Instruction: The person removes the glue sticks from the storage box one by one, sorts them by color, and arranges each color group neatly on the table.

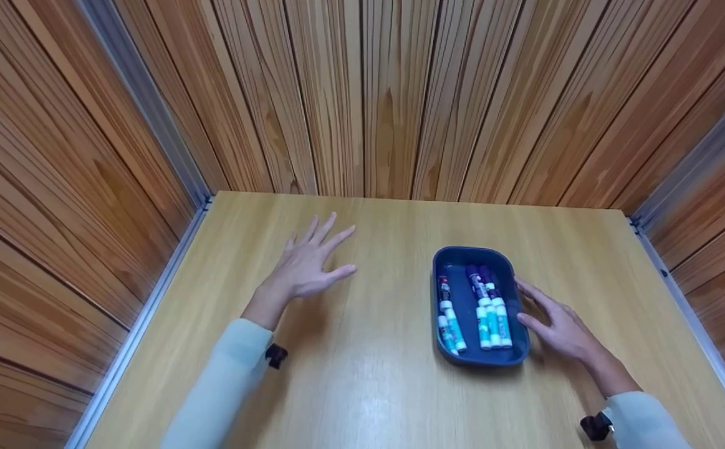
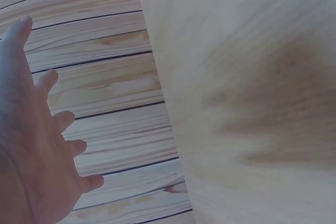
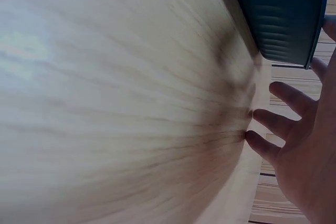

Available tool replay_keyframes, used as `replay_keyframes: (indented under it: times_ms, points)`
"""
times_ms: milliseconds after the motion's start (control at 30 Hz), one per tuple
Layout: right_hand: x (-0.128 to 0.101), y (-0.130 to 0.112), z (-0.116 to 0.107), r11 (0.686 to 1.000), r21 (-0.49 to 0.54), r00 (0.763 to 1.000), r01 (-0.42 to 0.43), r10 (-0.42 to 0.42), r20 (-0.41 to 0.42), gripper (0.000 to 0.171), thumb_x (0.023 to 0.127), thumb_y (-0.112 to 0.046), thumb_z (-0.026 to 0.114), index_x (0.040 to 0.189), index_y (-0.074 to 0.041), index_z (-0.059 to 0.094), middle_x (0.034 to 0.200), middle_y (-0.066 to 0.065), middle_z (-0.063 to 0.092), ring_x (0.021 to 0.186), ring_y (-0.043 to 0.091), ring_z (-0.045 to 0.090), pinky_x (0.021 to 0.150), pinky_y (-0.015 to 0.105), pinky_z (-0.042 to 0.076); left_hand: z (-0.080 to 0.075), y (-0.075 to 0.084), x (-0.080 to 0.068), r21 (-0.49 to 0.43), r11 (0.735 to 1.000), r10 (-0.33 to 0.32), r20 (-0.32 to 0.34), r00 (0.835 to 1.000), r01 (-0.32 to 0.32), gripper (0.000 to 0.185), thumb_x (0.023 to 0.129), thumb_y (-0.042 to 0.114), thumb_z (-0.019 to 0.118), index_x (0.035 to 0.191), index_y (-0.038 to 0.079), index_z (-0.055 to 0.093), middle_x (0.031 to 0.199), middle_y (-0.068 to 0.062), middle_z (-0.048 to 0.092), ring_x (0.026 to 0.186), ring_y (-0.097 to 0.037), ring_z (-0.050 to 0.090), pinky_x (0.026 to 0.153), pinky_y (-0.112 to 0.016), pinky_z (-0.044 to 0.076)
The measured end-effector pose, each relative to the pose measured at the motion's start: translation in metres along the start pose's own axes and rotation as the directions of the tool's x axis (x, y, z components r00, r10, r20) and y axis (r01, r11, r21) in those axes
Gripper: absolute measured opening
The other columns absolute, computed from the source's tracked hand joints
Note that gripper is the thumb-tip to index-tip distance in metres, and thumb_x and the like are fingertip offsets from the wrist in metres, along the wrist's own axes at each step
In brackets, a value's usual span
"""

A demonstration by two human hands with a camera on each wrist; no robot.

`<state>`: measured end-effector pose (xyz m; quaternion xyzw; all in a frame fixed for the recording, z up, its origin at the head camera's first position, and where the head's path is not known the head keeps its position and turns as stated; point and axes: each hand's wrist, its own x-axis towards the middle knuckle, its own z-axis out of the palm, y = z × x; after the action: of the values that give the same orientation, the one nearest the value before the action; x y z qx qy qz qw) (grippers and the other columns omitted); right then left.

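Note:
A dark blue oblong bin (image 1: 465, 357) stands on the right part of the table. Inside lie several markers or glue sticks (image 1: 492, 324) with turquoise and white ends, some with purple bodies, in two groups along its sides. My right hand (image 1: 558, 327) is at the bin's right side, thumb and index fingertip right at its rim, the other fingers spread in the right wrist view. Over the left part of the table hovers my left hand (image 1: 306, 262), fingers spread wide and holding nothing; its shadow falls on the wood.
The light wooden table (image 1: 362, 386) ends at a wood-plank wall (image 1: 387, 112) at the back. Plank panels with metal frame rails (image 1: 144, 318) rise on both sides. Each wrist carries a small dark camera (image 1: 276, 355).

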<state>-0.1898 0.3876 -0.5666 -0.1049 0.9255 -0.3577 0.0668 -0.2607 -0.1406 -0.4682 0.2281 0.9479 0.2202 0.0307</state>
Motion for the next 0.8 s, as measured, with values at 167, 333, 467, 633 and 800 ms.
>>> replay_keyframes:
  times_ms: [167,333,467,633,800]
  points:
    - [-0.001,-0.001,-0.003,1.000,-0.011,1.000,-0.023,0.023,0.014,0.076,0.117,-0.042,0.059,0.182,-0.030,0.020,0.175,0.032,0.045,0.162,0.061,0.042,0.124,0.092,0.026,0.001,0.014,0.009,-0.047,0.999,0.018,0.023,1.000,-0.017,0.080,0.110,0.068,0.054,0.179,0.040,0.027,0.193,-0.006,0.009,0.180,-0.043,0.001,0.135,-0.087,0.008]
    - [0.000,-0.002,-0.004,1.000,-0.010,0.999,-0.024,0.024,0.024,0.076,0.118,-0.042,0.058,0.182,-0.029,0.019,0.174,0.033,0.046,0.160,0.062,0.044,0.123,0.092,0.027,0.005,0.028,0.021,-0.070,0.997,0.028,0.054,0.998,-0.025,0.081,0.109,0.071,0.052,0.180,0.042,0.025,0.193,-0.006,0.009,0.180,-0.040,0.001,0.135,-0.086,0.010]
    - [0.000,-0.002,-0.003,1.000,0.000,1.000,-0.012,0.012,0.026,0.076,0.118,-0.041,0.058,0.182,-0.029,0.019,0.174,0.034,0.045,0.159,0.062,0.045,0.123,0.092,0.029,0.009,0.041,0.031,-0.064,0.998,0.024,0.070,0.997,-0.019,0.085,0.107,0.076,0.051,0.180,0.044,0.023,0.193,-0.005,0.009,0.181,-0.039,0.001,0.137,-0.084,0.010]
    - [-0.001,-0.002,-0.002,1.000,-0.004,1.000,-0.004,0.004,0.020,0.076,0.117,-0.040,0.059,0.182,-0.029,0.021,0.172,0.033,0.048,0.159,0.062,0.047,0.123,0.091,0.030,0.015,0.058,0.042,-0.035,0.999,0.039,0.080,0.996,-0.036,0.088,0.104,0.080,0.050,0.180,0.044,0.023,0.193,-0.005,0.012,0.181,-0.039,0.006,0.138,-0.082,0.014]
    - [-0.001,-0.001,-0.001,1.000,-0.025,1.000,-0.015,0.016,0.018,0.076,0.117,-0.042,0.059,0.182,-0.029,0.021,0.170,0.034,0.051,0.158,0.061,0.048,0.124,0.090,0.031,0.019,0.077,0.053,-0.028,0.997,0.075,0.093,0.993,-0.073,0.090,0.104,0.077,0.055,0.180,0.040,0.025,0.192,-0.006,0.017,0.180,-0.040,0.012,0.139,-0.079,0.018]
